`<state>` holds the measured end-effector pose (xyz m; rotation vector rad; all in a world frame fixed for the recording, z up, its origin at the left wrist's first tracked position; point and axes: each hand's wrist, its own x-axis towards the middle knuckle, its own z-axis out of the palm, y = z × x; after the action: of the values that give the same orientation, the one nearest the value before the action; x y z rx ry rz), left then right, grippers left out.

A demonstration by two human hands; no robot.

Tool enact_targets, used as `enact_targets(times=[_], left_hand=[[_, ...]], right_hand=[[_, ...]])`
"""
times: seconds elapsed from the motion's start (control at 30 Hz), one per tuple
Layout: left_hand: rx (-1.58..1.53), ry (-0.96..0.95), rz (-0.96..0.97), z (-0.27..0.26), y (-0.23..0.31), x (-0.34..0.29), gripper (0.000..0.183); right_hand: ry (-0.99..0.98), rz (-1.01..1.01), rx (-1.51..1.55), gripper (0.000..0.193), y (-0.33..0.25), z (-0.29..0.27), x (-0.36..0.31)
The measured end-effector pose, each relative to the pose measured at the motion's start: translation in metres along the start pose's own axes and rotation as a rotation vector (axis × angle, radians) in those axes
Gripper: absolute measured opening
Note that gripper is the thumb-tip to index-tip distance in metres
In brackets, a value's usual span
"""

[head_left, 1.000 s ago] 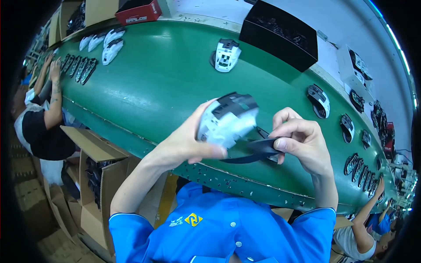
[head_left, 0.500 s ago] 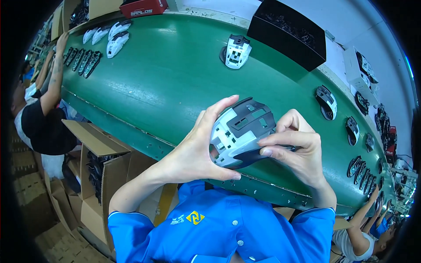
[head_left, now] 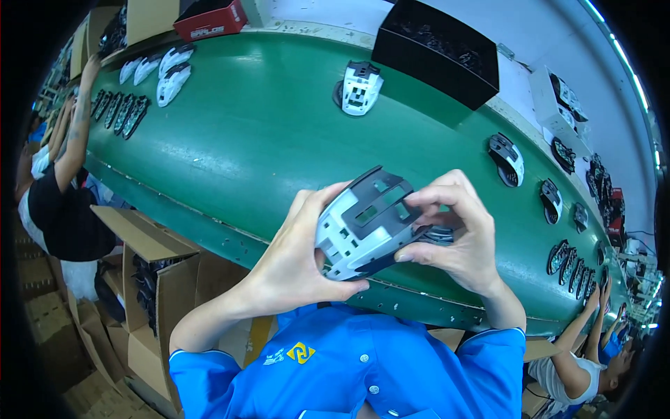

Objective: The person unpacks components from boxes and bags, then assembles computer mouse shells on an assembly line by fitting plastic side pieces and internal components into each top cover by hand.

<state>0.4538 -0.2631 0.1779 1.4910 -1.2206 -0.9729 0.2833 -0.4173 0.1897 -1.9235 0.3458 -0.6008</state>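
A white and dark grey computer mouse shell [head_left: 366,220], with square cut-outs in its top, is held tilted above the bench's near edge. My left hand [head_left: 293,251] is closed round its white end, thumb along the near side. At the other end my right hand [head_left: 460,234] grips the shell, its fingertips on the dark upper edge and its thumb on the lower dark side. A dark ribbed side part [head_left: 438,234] shows between the right fingers and thumb; whether it is fixed to the shell I cannot tell. Another mouse shell [head_left: 359,89] stands on the bench farther off.
The green bench [head_left: 237,140] carries white shells [head_left: 173,84] and circuit boards [head_left: 129,115] at left, more mice [head_left: 506,160] and boards [head_left: 569,269] at right. A black box [head_left: 436,52] stands behind. Cardboard boxes [head_left: 174,286] are at my left; co-workers sit at both sides.
The mouse shell has turned and shifted slightly left in view. My right fingers have moved from pinching the dark side part to spreading over the shell's upper edge, thumb staying low.
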Motion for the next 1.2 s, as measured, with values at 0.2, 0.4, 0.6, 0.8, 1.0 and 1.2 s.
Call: enact_targets(times=[0.2, 0.4, 0.6, 0.8, 1.0, 1.2], left_hand=[[0.144, -0.005, 0.04, -0.001, 0.008, -0.002, 0.092], [0.194, 0.016, 0.103, -0.001, 0.01, 0.0, 0.09], [0.176, -0.035, 0.103, -0.002, 0.017, 0.001, 0.087], [0.273, 0.03, 0.244, -0.006, 0.016, 0.006, 0.082], [0.343, 0.089, 0.311, -0.015, 0.015, 0.015, 0.07], [0.323, 0.052, 0.257, -0.017, 0.004, 0.015, 0.075]], right_hand=[[-0.072, 0.034, 0.09, 0.048, 0.0, -0.004, 0.003], [-0.134, 0.154, 0.179, 0.062, 0.002, -0.005, 0.003], [-0.21, 0.224, 0.468, 0.105, 0.005, 0.001, 0.011], [-0.305, 0.19, 0.698, 0.099, 0.019, 0.01, 0.017], [-0.212, 0.256, 0.819, 0.09, 0.034, 0.02, 0.021], [-0.182, 0.356, 0.837, 0.094, 0.036, 0.023, 0.019]])
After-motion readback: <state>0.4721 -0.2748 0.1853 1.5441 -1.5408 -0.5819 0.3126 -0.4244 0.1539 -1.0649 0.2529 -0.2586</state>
